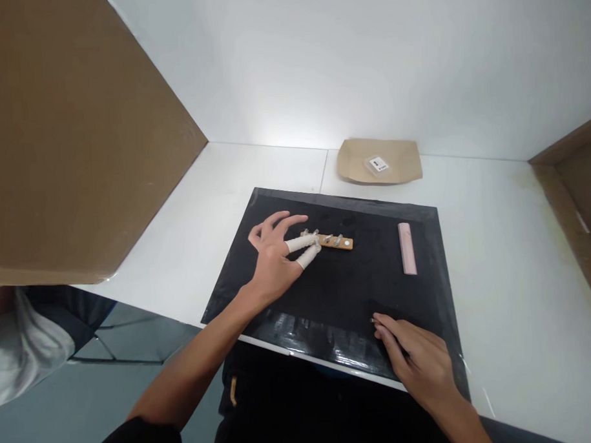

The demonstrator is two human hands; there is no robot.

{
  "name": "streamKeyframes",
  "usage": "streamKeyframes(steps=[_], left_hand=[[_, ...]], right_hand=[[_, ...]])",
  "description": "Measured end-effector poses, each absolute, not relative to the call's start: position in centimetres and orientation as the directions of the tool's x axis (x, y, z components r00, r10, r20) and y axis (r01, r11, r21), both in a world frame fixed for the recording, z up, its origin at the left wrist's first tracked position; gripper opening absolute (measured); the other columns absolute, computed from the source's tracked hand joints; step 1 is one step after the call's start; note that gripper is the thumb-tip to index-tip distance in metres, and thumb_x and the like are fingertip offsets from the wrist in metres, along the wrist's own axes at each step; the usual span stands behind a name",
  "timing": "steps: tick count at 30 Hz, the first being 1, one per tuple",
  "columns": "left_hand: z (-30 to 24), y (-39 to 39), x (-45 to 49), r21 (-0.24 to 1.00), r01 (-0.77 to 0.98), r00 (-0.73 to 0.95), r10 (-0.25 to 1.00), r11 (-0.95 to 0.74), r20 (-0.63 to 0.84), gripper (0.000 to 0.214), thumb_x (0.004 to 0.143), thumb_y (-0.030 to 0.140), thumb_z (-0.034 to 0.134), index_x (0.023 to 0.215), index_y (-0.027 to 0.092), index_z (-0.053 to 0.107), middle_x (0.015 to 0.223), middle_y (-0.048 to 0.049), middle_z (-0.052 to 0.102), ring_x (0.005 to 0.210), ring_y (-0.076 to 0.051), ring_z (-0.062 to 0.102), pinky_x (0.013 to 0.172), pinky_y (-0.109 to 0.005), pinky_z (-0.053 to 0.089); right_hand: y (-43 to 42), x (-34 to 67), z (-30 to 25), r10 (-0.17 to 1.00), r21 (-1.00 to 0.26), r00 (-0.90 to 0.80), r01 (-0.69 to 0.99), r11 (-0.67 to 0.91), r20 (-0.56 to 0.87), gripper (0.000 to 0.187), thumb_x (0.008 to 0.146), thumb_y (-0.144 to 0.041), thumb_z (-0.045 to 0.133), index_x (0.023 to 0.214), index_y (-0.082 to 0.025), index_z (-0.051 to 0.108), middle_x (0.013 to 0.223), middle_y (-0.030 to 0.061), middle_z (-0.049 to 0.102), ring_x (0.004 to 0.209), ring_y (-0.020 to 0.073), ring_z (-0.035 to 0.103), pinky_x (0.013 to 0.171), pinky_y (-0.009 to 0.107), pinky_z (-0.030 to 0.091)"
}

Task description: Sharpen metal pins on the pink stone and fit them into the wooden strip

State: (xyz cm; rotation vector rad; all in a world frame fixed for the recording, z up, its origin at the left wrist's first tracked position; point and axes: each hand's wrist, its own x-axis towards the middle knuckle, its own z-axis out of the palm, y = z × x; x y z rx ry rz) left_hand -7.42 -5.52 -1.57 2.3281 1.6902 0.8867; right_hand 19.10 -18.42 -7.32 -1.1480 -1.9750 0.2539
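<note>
Left hand [272, 258] splayed, taped fingertips [301, 244] pinching wooden strip [339, 244] end, right hand [416, 359] resting on black mat [337, 291], grip indeterminate

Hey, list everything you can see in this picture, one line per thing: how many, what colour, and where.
mat: one, black, middle of the table
wooden strip: one, tan, several metal screws standing in it, on the mat's far half
bar: one, pink, right side of the mat
paper tray: one, brown, behind the mat by the wall
label: one, white, in the tray
table: one, white
cardboard panel: one, brown, standing at left
left hand: white covers on thumb and forefinger, touching the strip's left end
right hand: bare, at the mat's near edge
metal piece: one, tiny, at the right fingertips
</note>
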Motion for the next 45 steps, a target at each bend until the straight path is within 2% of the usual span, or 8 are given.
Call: streamKeyframes(steps=[6,10,17,25,37,41,45], left_hand=[[-3.2,-4.7,-3.4,0.457,0.787,0.261,0.894,-0.415,0.364,0.007,0.091,0.033,0.077,0.095,0.036,0.082,0.135,-0.0001,0.073,0.138,-0.031,0.052,0.111,-0.056,0.028],[-4.1,-3.9,-1.8,0.399,0.794,0.307,0.870,-0.458,0.387,0.010,0.096,0.036,0.072,0.095,0.039,0.082,0.137,0.0003,0.071,0.141,-0.031,0.050,0.112,-0.059,0.025],[-4.6,-3.3,-0.8,0.302,0.805,0.391,0.840,-0.511,0.377,0.013,0.097,0.031,0.070,0.094,0.034,0.081,0.140,-0.0023,0.069,0.144,-0.035,0.046,0.113,-0.066,0.022],[-5.1,-2.9,-0.7,0.251,0.825,0.405,0.839,-0.507,0.362,0.015,0.098,0.030,0.068,0.091,0.032,0.081,0.141,-0.0030,0.069,0.144,-0.037,0.045,0.114,-0.069,0.020],[-4.4,-2.7,-0.8,0.250,0.830,0.419,0.853,-0.499,0.312,0.011,0.096,0.027,0.070,0.091,0.030,0.080,0.140,-0.0036,0.069,0.143,-0.038,0.047,0.115,-0.072,0.021],[-4.0,-2.8,-0.9,0.259,0.834,0.414,0.863,-0.487,0.290,0.013,0.091,0.027,0.075,0.103,0.030,0.079,0.145,-0.0068,0.066,0.146,-0.040,0.043,0.116,-0.071,0.019],[-2.9,-3.1,-1.1,0.261,0.831,0.441,0.867,-0.492,0.230,0.053,0.083,0.027,0.083,0.133,0.027,0.067,0.153,-0.0128,0.058,0.150,-0.044,0.037,0.117,-0.070,0.018]], right_hand=[[-18.5,19.2,-7.5,0.797,-0.531,-0.261,0.628,0.569,0.545,0.029,0.097,-0.001,0.064,0.123,-0.012,0.068,0.087,0.0045,0.078,0.069,0.0129,0.073,0.069,0.025,0.061],[-18.6,19.3,-7.5,0.796,-0.523,-0.277,0.631,0.573,0.538,0.028,0.097,0.000,0.064,0.123,-0.011,0.066,0.087,0.0061,0.077,0.070,0.0136,0.072,0.070,0.026,0.061],[-18.6,19.3,-7.2,0.792,-0.530,-0.270,0.621,0.577,0.547,0.026,0.099,-0.001,0.061,0.123,-0.011,0.065,0.086,0.0053,0.076,0.068,0.0133,0.071,0.067,0.026,0.060],[-18.4,19.3,-7.1,0.797,-0.551,-0.274,0.602,0.578,0.538,0.029,0.100,-0.002,0.060,0.126,-0.012,0.064,0.087,0.0050,0.077,0.068,0.0133,0.071,0.067,0.027,0.060],[-18.5,19.4,-7.2,0.810,-0.566,-0.268,0.601,0.564,0.522,0.028,0.100,-0.003,0.061,0.126,-0.013,0.064,0.086,0.0043,0.076,0.069,0.0131,0.072,0.068,0.026,0.061],[-18.5,19.3,-7.4,0.825,-0.585,-0.258,0.601,0.545,0.503,0.027,0.101,-0.006,0.060,0.126,-0.015,0.065,0.086,0.0038,0.077,0.069,0.0127,0.072,0.068,0.025,0.061],[-18.5,19.4,-7.5,0.828,-0.600,-0.259,0.587,0.544,0.497,0.031,0.100,-0.004,0.060,0.128,-0.015,0.064,0.090,0.0046,0.077,0.072,0.0131,0.073,0.070,0.026,0.062]])
